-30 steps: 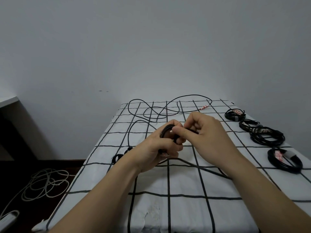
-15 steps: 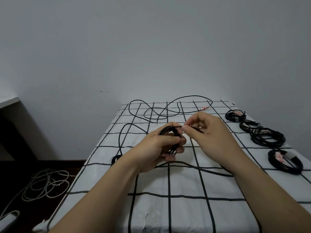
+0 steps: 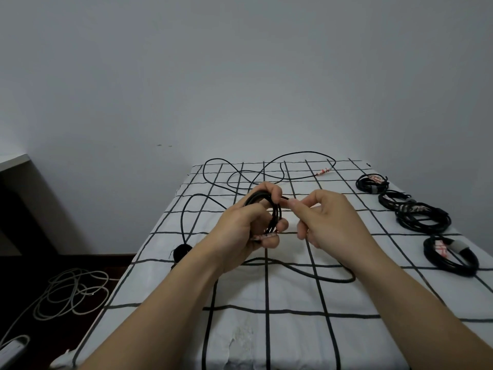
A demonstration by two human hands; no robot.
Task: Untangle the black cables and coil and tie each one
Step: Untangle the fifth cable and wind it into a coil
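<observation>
A coil [image 3: 275, 213] of black cable is gripped by the left hand [image 3: 240, 232] above the table [image 3: 293, 332]. The right hand [image 3: 329, 222], pinching the strand [image 3: 285, 198], has been drawn off the coil: another turn seems laid, with loose cable [image 3: 329, 279] left.

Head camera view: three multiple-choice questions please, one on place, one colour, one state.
1. The tied black cable bundles lie on: A) cloth's right side B) floor C) shelf
2. Grid lines on the white checked cloth are: A) red B) black C) blue
3. The black cable coil is: A) lying flat B) gripped in the left hand C) hanging on the wall
Answers: A, they line its right edge; B, dark lines on white; B, fingers curl round it while the right hand pinches its strand.
</observation>
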